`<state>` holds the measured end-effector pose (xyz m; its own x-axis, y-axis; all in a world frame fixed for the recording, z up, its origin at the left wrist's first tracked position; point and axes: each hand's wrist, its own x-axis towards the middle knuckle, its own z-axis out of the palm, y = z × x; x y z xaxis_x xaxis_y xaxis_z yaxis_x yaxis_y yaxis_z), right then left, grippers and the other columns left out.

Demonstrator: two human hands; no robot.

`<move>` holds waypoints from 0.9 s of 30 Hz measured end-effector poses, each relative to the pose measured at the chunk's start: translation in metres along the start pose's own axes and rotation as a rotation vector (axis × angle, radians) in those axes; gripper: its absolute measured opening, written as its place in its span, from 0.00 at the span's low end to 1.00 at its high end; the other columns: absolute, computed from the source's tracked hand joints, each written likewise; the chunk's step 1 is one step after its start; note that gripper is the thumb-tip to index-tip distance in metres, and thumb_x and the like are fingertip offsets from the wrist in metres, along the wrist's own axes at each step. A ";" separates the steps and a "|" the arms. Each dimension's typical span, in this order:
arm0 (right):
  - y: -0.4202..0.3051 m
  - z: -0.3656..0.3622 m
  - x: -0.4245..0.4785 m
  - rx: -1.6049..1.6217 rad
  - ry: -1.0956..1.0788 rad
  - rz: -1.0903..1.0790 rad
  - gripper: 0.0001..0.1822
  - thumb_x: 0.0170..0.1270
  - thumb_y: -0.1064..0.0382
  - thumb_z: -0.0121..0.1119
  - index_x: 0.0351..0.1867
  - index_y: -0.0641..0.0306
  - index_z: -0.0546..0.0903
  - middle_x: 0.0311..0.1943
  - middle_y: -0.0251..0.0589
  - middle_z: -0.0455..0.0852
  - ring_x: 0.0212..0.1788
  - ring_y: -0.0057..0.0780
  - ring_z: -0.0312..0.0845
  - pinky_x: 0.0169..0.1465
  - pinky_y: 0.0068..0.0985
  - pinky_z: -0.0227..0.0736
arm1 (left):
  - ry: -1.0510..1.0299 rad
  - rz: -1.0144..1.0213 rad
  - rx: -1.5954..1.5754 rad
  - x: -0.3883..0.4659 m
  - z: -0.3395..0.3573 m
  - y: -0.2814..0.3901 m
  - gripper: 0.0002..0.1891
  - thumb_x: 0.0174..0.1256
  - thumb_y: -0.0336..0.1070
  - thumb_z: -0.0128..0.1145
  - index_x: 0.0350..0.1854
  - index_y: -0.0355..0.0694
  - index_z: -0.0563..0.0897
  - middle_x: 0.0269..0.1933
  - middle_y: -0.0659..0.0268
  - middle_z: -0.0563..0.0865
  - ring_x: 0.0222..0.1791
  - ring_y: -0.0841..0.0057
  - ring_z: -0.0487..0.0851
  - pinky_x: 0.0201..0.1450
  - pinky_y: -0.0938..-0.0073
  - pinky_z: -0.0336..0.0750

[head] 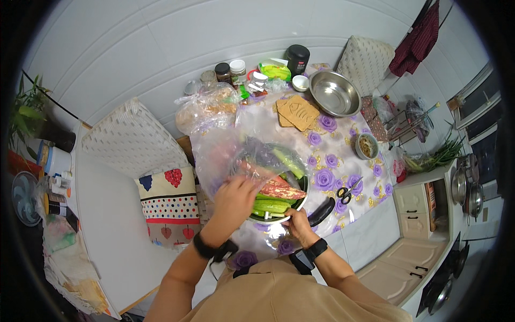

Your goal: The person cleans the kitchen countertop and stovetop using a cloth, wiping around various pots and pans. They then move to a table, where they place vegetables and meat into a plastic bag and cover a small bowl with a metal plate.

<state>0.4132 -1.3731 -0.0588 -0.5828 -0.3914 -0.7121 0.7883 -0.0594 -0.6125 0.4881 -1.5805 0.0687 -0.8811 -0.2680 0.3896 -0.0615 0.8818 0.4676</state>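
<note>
A round basin (304, 197) with a pale rim stands at the table's near edge, holding green cucumbers (270, 206), a red-and-yellow mottled vegetable (283, 190) and darker produce. A clear plastic bag (213, 157) lies over its left and far parts. My left hand (237, 199) grips the bag at the basin's left side, fingers partly hidden. With my right hand (298, 223) I grasp the near right rim. Right of the basin lie a dark eggplant (322, 212) and black-handled scissors (348, 191), blades pointing away.
Along the back stand a steel bowl (335, 93), cork-colored trivets (297, 112), a bagged bundle (209, 106) and several jars (223, 72). A small bowl of food (366, 146) is at the right. A chair with a patterned cushion (171, 207) stands left of the table.
</note>
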 end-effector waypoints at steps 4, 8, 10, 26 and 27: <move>0.005 0.000 -0.003 -0.019 0.011 0.019 0.21 0.54 0.76 0.51 0.51 0.76 0.65 0.43 0.53 0.78 0.37 0.43 0.83 0.29 0.32 0.85 | -0.169 0.072 0.208 0.075 0.057 0.031 0.20 0.52 0.35 0.66 0.49 0.44 0.79 0.42 0.59 0.78 0.43 0.61 0.80 0.41 0.68 0.75; -0.005 0.010 -0.018 -0.066 0.031 0.016 0.19 0.54 0.76 0.53 0.49 0.74 0.67 0.39 0.48 0.79 0.33 0.38 0.82 0.26 0.29 0.82 | -0.415 0.154 0.293 0.085 0.111 0.019 0.16 0.49 0.31 0.63 0.44 0.43 0.81 0.41 0.59 0.79 0.42 0.62 0.81 0.39 0.68 0.76; -0.003 0.008 -0.018 -0.061 0.007 0.006 0.20 0.53 0.75 0.54 0.49 0.73 0.67 0.38 0.47 0.80 0.33 0.37 0.81 0.27 0.27 0.81 | -0.506 0.203 0.285 0.086 0.116 0.018 0.14 0.48 0.30 0.61 0.41 0.42 0.82 0.41 0.58 0.79 0.41 0.62 0.82 0.38 0.66 0.77; 0.018 -0.005 0.001 0.010 -0.028 0.033 0.13 0.65 0.64 0.54 0.48 0.68 0.76 0.41 0.42 0.82 0.36 0.28 0.80 0.27 0.23 0.77 | -0.352 0.325 -0.293 -0.019 0.031 0.079 0.25 0.52 0.29 0.60 0.57 0.39 0.75 0.53 0.55 0.75 0.50 0.58 0.79 0.50 0.63 0.76; 0.019 -0.008 0.003 0.020 -0.028 0.034 0.13 0.66 0.63 0.54 0.48 0.68 0.76 0.41 0.42 0.82 0.37 0.28 0.80 0.27 0.23 0.77 | -0.294 0.286 -0.280 -0.025 0.021 0.070 0.28 0.52 0.29 0.60 0.60 0.39 0.73 0.55 0.55 0.74 0.51 0.56 0.78 0.52 0.62 0.75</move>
<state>0.4246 -1.3681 -0.0757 -0.5503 -0.4193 -0.7221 0.8113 -0.0638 -0.5812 0.4959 -1.5038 0.0752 -0.9417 0.1262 0.3120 0.2952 0.7548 0.5857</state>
